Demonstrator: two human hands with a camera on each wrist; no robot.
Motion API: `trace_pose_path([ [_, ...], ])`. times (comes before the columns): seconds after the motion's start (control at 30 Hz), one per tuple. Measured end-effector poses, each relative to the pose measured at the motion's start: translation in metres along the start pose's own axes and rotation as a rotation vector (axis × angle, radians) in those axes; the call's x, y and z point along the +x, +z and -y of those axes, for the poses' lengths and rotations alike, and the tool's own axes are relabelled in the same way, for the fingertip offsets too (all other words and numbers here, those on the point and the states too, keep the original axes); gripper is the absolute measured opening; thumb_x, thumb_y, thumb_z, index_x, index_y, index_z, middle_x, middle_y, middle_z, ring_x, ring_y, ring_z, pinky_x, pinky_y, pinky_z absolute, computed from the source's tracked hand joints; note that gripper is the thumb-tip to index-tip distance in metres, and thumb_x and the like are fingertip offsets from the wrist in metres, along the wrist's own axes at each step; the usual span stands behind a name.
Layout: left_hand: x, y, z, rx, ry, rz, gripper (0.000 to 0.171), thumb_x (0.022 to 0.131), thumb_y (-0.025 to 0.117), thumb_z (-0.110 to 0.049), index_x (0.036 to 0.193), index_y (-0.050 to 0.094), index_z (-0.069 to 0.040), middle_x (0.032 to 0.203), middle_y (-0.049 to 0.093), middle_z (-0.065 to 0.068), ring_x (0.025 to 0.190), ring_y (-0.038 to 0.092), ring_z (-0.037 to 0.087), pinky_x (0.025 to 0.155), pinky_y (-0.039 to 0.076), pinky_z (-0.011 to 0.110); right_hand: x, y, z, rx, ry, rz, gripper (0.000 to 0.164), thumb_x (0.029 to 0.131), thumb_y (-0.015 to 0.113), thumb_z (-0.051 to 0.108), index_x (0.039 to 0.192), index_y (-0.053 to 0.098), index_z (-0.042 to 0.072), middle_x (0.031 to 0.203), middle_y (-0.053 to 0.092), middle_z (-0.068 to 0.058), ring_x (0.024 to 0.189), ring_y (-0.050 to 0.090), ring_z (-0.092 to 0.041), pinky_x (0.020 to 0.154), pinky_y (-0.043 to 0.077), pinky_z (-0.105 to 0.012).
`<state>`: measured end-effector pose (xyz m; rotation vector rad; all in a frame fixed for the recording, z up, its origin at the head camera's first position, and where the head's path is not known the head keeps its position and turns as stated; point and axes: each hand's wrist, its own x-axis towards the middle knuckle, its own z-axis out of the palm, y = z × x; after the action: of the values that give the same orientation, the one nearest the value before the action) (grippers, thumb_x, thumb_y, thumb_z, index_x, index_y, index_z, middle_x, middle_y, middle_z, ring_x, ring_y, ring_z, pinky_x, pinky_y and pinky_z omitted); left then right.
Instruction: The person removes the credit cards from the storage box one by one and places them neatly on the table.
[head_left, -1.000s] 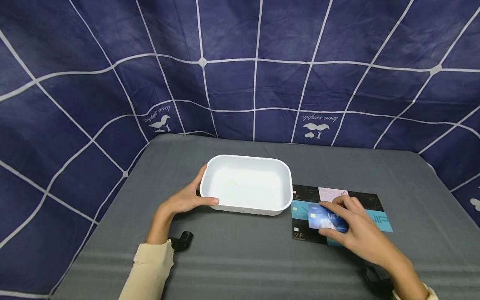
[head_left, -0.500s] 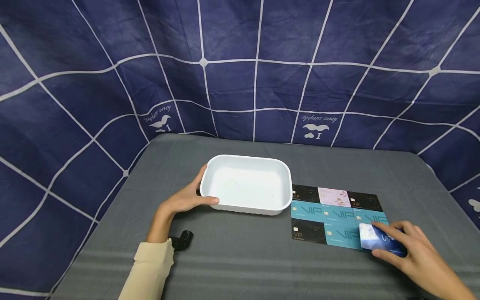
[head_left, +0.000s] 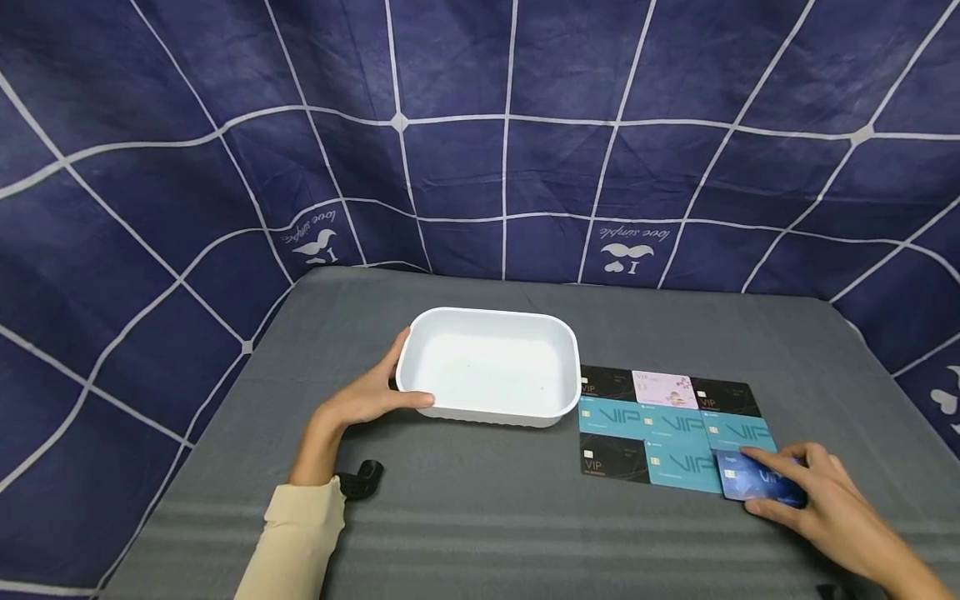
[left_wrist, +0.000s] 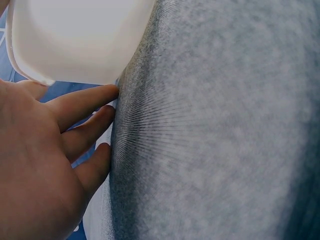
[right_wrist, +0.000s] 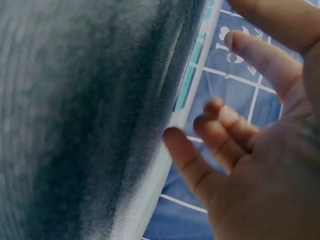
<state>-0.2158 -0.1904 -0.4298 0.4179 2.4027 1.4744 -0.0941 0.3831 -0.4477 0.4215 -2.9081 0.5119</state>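
In the head view, my right hand [head_left: 832, 500] spans a blue VIP card [head_left: 757, 478] at the near right corner of a block of cards, thumb at its near edge and index finger at its far edge. The card lies flat beside a teal card [head_left: 684, 465]. My left hand [head_left: 375, 395] holds the left end of a white rectangular tray [head_left: 487, 413], thumb along the front rim, index finger at the left side. In the left wrist view, the other fingers [left_wrist: 82, 106] lie below the tray's corner, tips at the grey cloth. The tray's inside shows no contents.
The other cards lie edge to edge in rows right of the tray: black ones [head_left: 613, 457], teal ones [head_left: 611, 417] and a pink one [head_left: 665, 390]. Grey cloth [head_left: 525, 517] covers the surface. A blue curtain with white lines [head_left: 555, 167] stands behind.
My right hand has moved right and toward me with the blue card, from over the middle of the cards to the near right corner, and lowered it there. The left hand and tray have stayed put.
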Motion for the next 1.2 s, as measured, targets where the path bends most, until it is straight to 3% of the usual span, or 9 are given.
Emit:
trace_pose_path([
  [0.13, -0.001, -0.002, 0.001, -0.002, -0.014, -0.005, 0.118, 0.08, 0.081, -0.034, 0.16, -0.005, -0.024, 0.161, 0.01, 0.017, 0.136, 0.027, 0.037, 0.107, 0.023, 0.055, 0.004, 0.002, -0.005, -0.01, -0.082, -0.055, 0.068, 0.064, 0.091, 0.022, 0.127, 0.066, 0.016, 0.106, 0.045, -0.026, 0.09, 0.038, -0.037, 0.074, 0.024, -0.044],
  [0.23, -0.001, -0.003, 0.001, -0.007, -0.018, -0.011, 0.119, 0.08, 0.081, -0.034, 0.16, -0.005, -0.021, 0.161, 0.009, 0.017, 0.137, 0.026, 0.037, 0.108, 0.021, 0.056, 0.006, 0.002, -0.007, -0.013, -0.092, -0.058, 0.067, 0.064, 0.091, 0.021, 0.127, 0.067, 0.017, 0.105, 0.045, -0.027, 0.09, 0.039, -0.037, 0.074, 0.024, -0.044],
  [0.63, 0.002, -0.001, 0.001, -0.001, -0.024, 0.003, 0.119, 0.079, 0.082, -0.035, 0.16, -0.005, -0.022, 0.161, 0.009, 0.018, 0.139, 0.024, 0.037, 0.108, 0.02, 0.058, 0.006, 0.001, -0.005, 0.018, -0.001, 0.07, 0.067, 0.074, 0.087, 0.022, 0.133, 0.061, 0.005, 0.11, 0.042, -0.023, 0.094, 0.035, -0.035, 0.075, 0.024, -0.043],
  [0.83, 0.001, -0.001, 0.004, -0.009, -0.027, -0.008, 0.117, 0.081, 0.081, -0.033, 0.16, -0.005, -0.024, 0.162, 0.006, 0.014, 0.139, 0.021, 0.035, 0.109, 0.019, 0.056, 0.011, -0.001, -0.003, 0.08, 0.092, 0.17, 0.073, 0.08, 0.083, 0.029, 0.139, 0.052, -0.001, 0.118, 0.038, -0.03, 0.101, 0.035, -0.044, 0.077, 0.03, -0.059],
  [1.03, 0.001, 0.0, 0.003, -0.009, -0.01, -0.004, 0.116, 0.081, 0.081, -0.033, 0.16, -0.004, -0.023, 0.162, 0.007, 0.014, 0.139, 0.021, 0.035, 0.109, 0.019, 0.057, 0.009, -0.001, -0.001, 0.1, 0.106, 0.153, 0.077, 0.079, 0.084, 0.027, 0.139, 0.049, -0.005, 0.12, 0.036, -0.032, 0.103, 0.035, -0.046, 0.078, 0.03, -0.062],
  [1.2, 0.003, 0.0, 0.003, -0.016, 0.0, 0.004, 0.117, 0.081, 0.081, -0.032, 0.16, -0.004, -0.023, 0.162, 0.007, 0.014, 0.139, 0.021, 0.035, 0.108, 0.019, 0.057, 0.008, -0.004, -0.001, 0.101, 0.16, 0.198, 0.079, 0.082, 0.081, 0.032, 0.142, 0.045, -0.005, 0.122, 0.034, -0.033, 0.104, 0.038, -0.046, 0.077, 0.034, -0.063],
])
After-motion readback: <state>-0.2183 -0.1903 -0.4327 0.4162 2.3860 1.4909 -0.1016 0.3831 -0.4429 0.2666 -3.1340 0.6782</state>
